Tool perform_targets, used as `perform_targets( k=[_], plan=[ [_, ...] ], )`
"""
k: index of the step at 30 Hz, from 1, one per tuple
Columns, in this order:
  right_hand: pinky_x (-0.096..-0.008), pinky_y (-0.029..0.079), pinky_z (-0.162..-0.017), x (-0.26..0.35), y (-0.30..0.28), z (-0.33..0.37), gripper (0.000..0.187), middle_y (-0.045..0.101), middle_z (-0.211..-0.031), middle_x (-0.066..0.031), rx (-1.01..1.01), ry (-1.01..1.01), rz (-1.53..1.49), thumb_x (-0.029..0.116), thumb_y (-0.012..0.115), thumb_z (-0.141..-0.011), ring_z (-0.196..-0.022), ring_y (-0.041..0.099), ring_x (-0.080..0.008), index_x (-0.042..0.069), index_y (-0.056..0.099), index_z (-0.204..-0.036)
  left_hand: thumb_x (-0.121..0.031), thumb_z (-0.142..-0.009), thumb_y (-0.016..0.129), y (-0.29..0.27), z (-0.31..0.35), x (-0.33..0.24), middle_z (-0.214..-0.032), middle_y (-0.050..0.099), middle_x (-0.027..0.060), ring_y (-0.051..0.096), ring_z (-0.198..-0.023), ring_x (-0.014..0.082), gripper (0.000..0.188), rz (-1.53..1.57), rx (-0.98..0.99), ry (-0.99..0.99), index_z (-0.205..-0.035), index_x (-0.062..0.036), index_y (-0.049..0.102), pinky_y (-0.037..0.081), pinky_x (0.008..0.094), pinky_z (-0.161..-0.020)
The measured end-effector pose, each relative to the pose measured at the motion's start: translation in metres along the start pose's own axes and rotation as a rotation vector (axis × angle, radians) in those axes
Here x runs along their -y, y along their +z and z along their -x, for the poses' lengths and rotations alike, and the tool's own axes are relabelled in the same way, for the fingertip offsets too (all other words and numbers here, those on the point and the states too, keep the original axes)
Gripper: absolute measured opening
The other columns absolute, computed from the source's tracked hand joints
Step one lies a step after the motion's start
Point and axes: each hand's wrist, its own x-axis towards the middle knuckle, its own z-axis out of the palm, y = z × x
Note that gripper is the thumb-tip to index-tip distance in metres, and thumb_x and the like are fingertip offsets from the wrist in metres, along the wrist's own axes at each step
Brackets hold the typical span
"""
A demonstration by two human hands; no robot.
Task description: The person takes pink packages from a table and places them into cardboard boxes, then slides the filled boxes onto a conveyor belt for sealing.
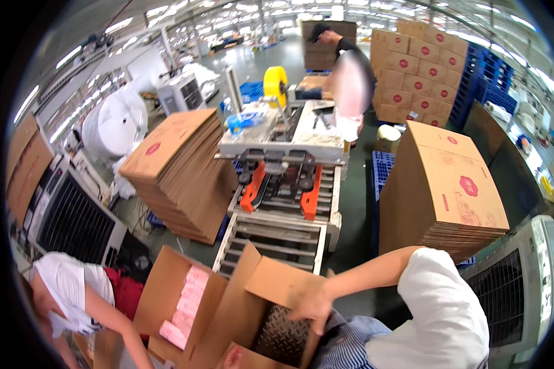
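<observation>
An open cardboard box (226, 320) stands in front of me with its flaps up. Inside its walls a dark plate with a raised tread pattern (283, 335) shows at the bottom. My right hand (314, 303) reaches in from the right and grips the box's right side, thumb toward the inside; it is slightly blurred. Only a small part of my left hand (232, 358) appears at the lower edge, closed over the near cardboard. Left of this box, a second open carton (160, 292) holds several pink-and-white packs (189, 301).
Ahead, a roller conveyor (271, 243) leads to a carton-taping machine (280, 150) with orange guides. Flat carton stacks stand left (178, 172) and right (449, 184). A co-worker in white (83, 292) leans in at left; another person (345, 80) stands beyond the machine. An air cooler (517, 283) is at right.
</observation>
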Motion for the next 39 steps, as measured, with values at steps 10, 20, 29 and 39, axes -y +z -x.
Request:
perform_targets(
  k=[10, 20, 29, 39],
  plan=[
    [-0.0395, 0.039, -0.097, 0.007, -0.071, -0.119, 0.024, 0.057, -0.098, -0.0039, -1.096, -0.357, 0.757, 0.022, 0.060, -0.076, -0.098, 0.054, -0.0204, 0.012, 0.058, -0.099, -0.046, -0.064, 0.073, 0.058, 0.069, -0.045, -0.114, 0.058, 0.0029, 0.049, -0.109, 0.0273, 0.049, -0.814, -0.400, 0.308, -0.096, -0.0094, 0.066, 0.038, 0.0427, -0.094],
    [-0.0426, 0.039, -0.092, -0.037, 0.069, -0.060, 0.037, 0.062, -0.104, -0.0073, -0.830, 0.061, 0.269, 0.022, 0.069, -0.072, -0.100, 0.056, -0.0272, 0.007, 0.062, -0.105, -0.039, -0.079, 0.061, 0.096, 0.087, -0.082, -0.128, 0.048, 0.0167, 0.048, -0.113, 0.0327, 0.052, -0.962, -0.626, 0.153, -0.121, -0.0111, 0.054, 0.036, 0.0510, -0.093],
    [-0.0412, 0.042, -0.095, -0.291, 0.216, -0.082, 0.062, 0.053, -0.127, -0.0224, -0.478, 0.985, -0.509, 0.051, 0.035, -0.095, -0.117, 0.051, -0.0373, -0.001, 0.053, -0.122, -0.058, -0.093, 0.027, -0.037, 0.108, 0.064, -0.154, 0.010, 0.0124, 0.010, -0.142, 0.0309, 0.075, -0.297, -0.729, -0.679, -0.147, -0.0075, 0.016, 0.009, 0.0591, -0.109],
    [-0.0229, 0.040, -0.059, -0.127, -0.045, 0.069, 0.037, 0.057, -0.070, 0.0013, -0.841, 0.519, -0.911, 0.029, 0.051, -0.095, -0.069, 0.049, -0.0045, 0.000, 0.061, -0.075, -0.060, -0.092, 0.034, 0.128, 0.061, 0.004, -0.131, 0.049, 0.0110, 0.049, -0.118, 0.0258, 0.068, 1.224, -0.463, -0.415, -0.135, -0.0083, 0.042, 0.041, 0.0403, -0.098]
  ],
)
